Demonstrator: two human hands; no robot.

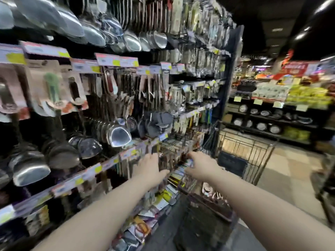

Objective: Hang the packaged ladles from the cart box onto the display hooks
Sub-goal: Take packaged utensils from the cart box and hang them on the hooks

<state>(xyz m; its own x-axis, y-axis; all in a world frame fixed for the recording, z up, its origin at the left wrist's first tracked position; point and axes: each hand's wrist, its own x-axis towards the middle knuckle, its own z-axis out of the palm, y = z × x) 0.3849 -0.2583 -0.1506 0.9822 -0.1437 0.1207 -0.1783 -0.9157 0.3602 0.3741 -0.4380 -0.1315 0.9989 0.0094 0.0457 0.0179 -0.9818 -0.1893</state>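
Note:
The view is blurred by motion. Both my arms reach toward the lower rows of the utensil display. My right hand (pixel 201 164) has its fingers and thumb around the card top of a packaged ladle (pixel 185 163), held against the hanging packs on the display hooks (pixel 168 156). My left hand (pixel 151 167) is open with its thumb spread, and it touches the hanging packs just left of that ladle. Below my right forearm, the cart box (pixel 215 200) holds more packaged ladles with copper-coloured handles.
A wire shopping cart (pixel 246 151) stands to the right of the display, on the aisle floor. Steel ladles and spatulas (pixel 117 134) hang in rows to the left, behind strips of price tags. Loose packs (pixel 145 227) fill the bottom shelf. Shelves of pans (pixel 272 124) line the far side.

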